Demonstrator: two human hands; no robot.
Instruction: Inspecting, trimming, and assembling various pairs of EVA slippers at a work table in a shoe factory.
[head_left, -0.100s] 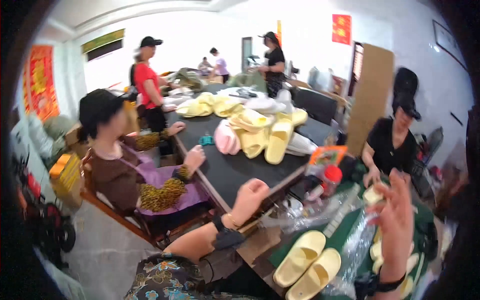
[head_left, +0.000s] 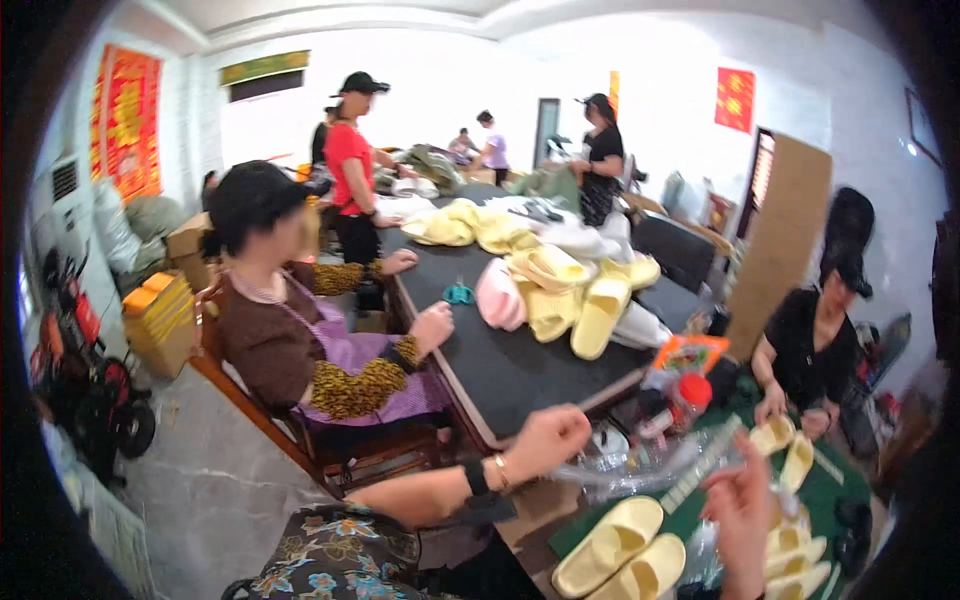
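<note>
Slides (head_left: 645, 570), near right, looked light, springy, best held by their sides; right hand's (head_left: 740, 505) grip was spread, left hand's (head_left: 550, 438) curled closed.

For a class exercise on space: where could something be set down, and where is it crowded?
Bare: the dark tabletop between the teal item, the slipper pile and its near corner. Crowded: the green surface, with yellow slippers and clear plastic.

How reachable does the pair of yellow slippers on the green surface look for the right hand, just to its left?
Probably yes: the right hand is raised beside the yellow slippers. Only clear plastic seems to lie between, and it should hardly block the way.
</note>
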